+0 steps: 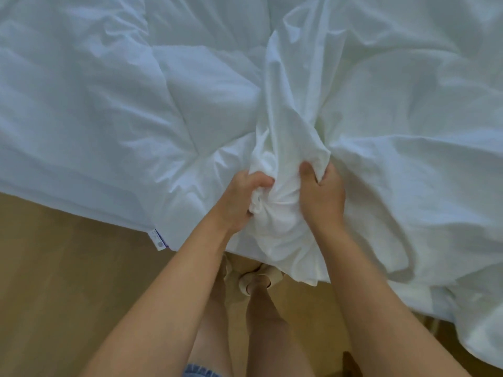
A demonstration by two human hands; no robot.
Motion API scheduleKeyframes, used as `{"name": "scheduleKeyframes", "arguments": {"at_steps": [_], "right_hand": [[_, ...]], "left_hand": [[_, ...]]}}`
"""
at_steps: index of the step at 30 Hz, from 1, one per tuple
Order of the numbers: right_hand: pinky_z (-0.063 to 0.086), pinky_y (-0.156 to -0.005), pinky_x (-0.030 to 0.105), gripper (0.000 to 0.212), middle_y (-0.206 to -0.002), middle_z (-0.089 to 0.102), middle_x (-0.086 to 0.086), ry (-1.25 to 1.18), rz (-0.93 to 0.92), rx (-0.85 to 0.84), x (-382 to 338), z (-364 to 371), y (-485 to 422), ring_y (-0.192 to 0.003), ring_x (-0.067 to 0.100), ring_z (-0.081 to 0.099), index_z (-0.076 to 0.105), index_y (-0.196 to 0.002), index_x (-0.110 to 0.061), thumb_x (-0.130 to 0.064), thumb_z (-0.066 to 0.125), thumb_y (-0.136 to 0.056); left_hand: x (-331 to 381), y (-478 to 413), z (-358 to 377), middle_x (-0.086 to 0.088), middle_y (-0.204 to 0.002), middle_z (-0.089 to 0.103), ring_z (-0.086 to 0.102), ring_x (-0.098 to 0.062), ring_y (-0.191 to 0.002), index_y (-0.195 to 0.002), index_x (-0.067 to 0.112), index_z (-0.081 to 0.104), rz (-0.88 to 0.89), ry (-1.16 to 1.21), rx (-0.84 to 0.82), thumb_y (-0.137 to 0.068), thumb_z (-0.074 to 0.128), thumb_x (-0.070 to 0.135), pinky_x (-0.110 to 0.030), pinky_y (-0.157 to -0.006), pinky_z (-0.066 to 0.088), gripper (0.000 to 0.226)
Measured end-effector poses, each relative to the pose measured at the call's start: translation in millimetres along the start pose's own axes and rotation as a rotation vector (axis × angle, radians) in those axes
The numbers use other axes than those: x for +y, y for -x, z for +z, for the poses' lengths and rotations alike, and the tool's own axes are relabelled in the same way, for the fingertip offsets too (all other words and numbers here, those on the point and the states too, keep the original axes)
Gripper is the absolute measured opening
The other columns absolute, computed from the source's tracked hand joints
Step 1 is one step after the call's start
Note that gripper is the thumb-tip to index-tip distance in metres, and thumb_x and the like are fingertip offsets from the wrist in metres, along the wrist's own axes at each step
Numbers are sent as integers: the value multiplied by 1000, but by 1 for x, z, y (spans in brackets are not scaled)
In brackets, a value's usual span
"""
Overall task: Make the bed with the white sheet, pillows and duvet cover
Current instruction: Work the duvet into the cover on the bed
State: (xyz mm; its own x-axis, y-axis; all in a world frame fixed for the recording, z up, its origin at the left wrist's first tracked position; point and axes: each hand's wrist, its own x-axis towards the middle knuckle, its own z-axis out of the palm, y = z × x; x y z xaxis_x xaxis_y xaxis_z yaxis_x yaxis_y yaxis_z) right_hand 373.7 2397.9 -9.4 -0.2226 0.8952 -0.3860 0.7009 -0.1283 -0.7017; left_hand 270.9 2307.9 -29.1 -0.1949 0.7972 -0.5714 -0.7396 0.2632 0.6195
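Note:
A white duvet cover [394, 131] lies crumpled over the right and middle of the bed, gathered into a thick bunch at the near edge. My left hand [239, 200] grips the left side of that bunch, fingers dug into the folds. My right hand [322, 194] clamps the right side, thumb over the cloth. A quilted white duvet [95, 118] spreads across the left of the bed, with a small care label [158, 240] at its near corner. No pillows are in view.
A light wooden floor [68, 295] runs along the bed's near edge. My legs and beige slippers [253, 278] stand right against the bed below the bunch. At the right, white bedding hangs over the edge toward the floor [476, 322].

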Motion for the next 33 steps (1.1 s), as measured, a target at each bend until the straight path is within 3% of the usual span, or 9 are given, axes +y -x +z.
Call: {"name": "scheduleKeyframes", "arguments": {"at_steps": [4,7,9,11,15,19,23,29,33], "right_hand": [[46,-82,24,14,-103,60,-13,-142,125,-131,5,-6,15,-97,5,58,54,-101,-34,-44,48,-94],[40,-89,20,19,-110,55,-23,-277,225,-228,13,0,37,-104,-8,53,52,-105,-41,-50,37,-97],[43,-97,24,36,-123,58,-16,-489,410,-188,18,6,46,-113,-2,54,54,-125,-36,-51,35,-98],[52,-92,34,42,-118,66,-1,-720,668,-117,20,10,47,-106,14,63,59,-123,-22,-50,43,-96],[54,-91,39,50,-113,68,4,-839,676,114,10,21,26,-100,20,67,61,-119,-13,-46,68,-82],[50,-95,43,59,-121,63,5,-1089,752,229,-11,28,-19,-104,26,64,50,-126,-21,-40,76,-76],[49,-95,33,44,-133,57,8,-797,677,116,-5,24,-41,-117,23,58,48,-135,-11,-32,51,-97],[49,-96,38,10,-108,65,10,-748,566,306,-22,38,-27,-107,27,61,60,-96,-6,-8,53,-89],[50,-96,41,29,-115,66,8,-845,552,90,-61,52,12,-105,23,63,61,-116,-6,-21,52,-93]], "left_hand": [[-1,-2,-18,3,-109,69,66,-15,-100,-119,20,60,-118,-494,-81,-66,80,31,-33,-86,54,58],[-3,-10,-16,7,-90,66,63,-17,-90,-99,20,64,-42,-1020,139,-83,66,28,-29,-75,50,18],[1,-17,-11,10,-82,62,61,-18,-85,-89,23,60,90,-865,412,-89,56,22,-28,-71,49,5],[8,-24,-8,12,-86,68,66,-15,-86,-93,25,63,132,-353,562,-88,56,17,-20,-69,52,12],[13,-26,-6,1,-92,74,70,-15,-90,-101,16,67,94,129,441,-93,53,16,-28,-73,55,16],[3,-30,-1,-1,-97,72,68,-17,-93,-110,11,65,12,-57,448,-94,52,21,-27,-75,53,23],[-4,-32,9,4,-96,67,63,-10,-87,-109,17,61,-20,-327,471,-93,54,30,-15,-67,49,22],[0,-20,18,7,-99,67,65,-6,-89,-107,22,59,155,-289,603,-76,64,44,-25,-81,52,39],[9,1,18,9,-96,70,66,-6,-91,-107,21,62,255,-167,566,-92,57,29,-25,-82,53,19]]}}
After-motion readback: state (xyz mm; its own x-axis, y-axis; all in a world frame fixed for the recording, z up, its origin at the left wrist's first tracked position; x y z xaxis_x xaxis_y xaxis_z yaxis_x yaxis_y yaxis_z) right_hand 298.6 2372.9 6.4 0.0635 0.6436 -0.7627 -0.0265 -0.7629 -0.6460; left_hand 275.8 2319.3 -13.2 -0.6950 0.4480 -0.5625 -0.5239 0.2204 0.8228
